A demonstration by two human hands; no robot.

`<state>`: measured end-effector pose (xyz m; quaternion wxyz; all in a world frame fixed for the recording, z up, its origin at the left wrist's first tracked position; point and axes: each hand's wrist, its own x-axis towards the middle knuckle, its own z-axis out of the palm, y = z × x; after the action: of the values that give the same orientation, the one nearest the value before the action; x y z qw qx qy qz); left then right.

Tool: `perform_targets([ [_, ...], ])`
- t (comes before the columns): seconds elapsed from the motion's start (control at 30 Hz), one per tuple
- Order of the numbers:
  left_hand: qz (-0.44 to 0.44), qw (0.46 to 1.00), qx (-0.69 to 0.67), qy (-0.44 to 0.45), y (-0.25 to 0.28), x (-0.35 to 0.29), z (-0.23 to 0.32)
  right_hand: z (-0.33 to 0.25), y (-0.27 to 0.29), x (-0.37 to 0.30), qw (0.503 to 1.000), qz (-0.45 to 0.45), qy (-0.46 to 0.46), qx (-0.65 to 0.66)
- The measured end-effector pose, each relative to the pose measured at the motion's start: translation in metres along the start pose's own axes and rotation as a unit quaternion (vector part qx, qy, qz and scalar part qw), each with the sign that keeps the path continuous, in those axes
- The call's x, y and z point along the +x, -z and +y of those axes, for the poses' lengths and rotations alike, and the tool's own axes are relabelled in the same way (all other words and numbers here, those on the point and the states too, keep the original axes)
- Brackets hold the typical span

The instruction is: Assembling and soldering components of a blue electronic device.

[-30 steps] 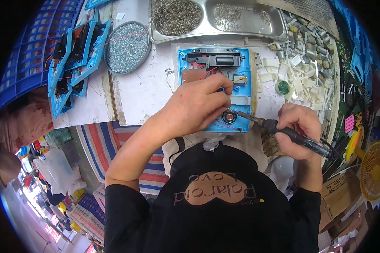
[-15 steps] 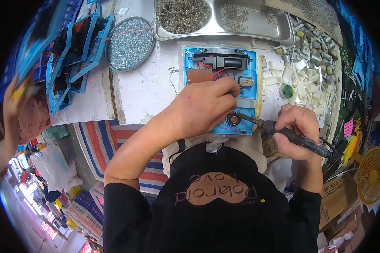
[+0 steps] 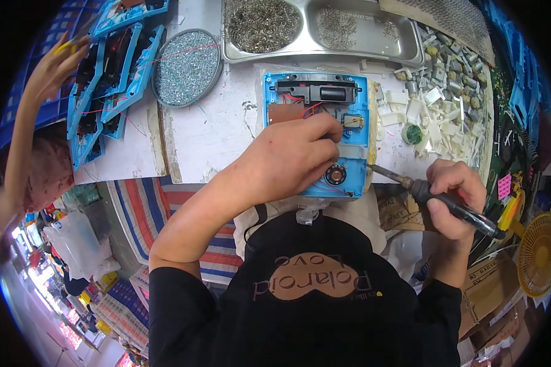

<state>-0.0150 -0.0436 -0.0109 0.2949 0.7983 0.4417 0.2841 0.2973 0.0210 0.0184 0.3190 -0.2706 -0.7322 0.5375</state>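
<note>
A blue plastic casing (image 3: 356, 177) lies on the bench in front of me, its inside facing up. Inside it are a black plastic module (image 3: 335, 93), a brown circuit board (image 3: 283, 114), a small motor-like part (image 3: 352, 121) and a round speaker (image 3: 335, 174) with thin wires. Over the casing's middle, my left hand (image 3: 291, 153) has its fingers pinched together; what they hold, if anything, is hidden. My right hand (image 3: 456, 199) grips a soldering iron (image 3: 419, 190) by its dark handle. Its tip points left, by the casing's right edge and apart from the speaker.
Several blue casings (image 3: 119, 73) with wires pile up at left, where another person's hand (image 3: 58, 66) reaches in. A round tray (image 3: 187, 67) of screws and a metal tray (image 3: 309, 46) of small parts stand behind. White plastic pieces (image 3: 438, 116) and a solder-like green spool (image 3: 412, 133) lie right.
My right hand has drawn the soldering iron right, away from the speaker. My left hand stays nearly still. At left, the other person's blue casing now lies on the pile, their hand apart from it.
</note>
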Motion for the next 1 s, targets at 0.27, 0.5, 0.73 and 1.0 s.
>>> perform_targets([
  [0.27, -0.004, 1.000, -0.003, -0.006, 0.003, -0.001, 0.000, -0.005, -0.003, 0.000, 1.000, -0.012, -0.023, 0.016],
  [0.5, 0.000, 1.000, 0.015, -0.002, -0.002, -0.003, 0.003, 0.003, -0.011, 0.009, 0.999, -0.047, 0.008, -0.007],
  [0.73, -0.001, 0.999, 0.036, -0.030, -0.002, -0.002, 0.002, 0.002, -0.018, 0.019, 0.996, -0.079, 0.017, -0.041],
  [1.0, -0.001, 0.999, 0.036, -0.034, -0.002, -0.002, 0.002, 0.003, -0.020, 0.021, 0.995, -0.082, -0.001, -0.049],
])
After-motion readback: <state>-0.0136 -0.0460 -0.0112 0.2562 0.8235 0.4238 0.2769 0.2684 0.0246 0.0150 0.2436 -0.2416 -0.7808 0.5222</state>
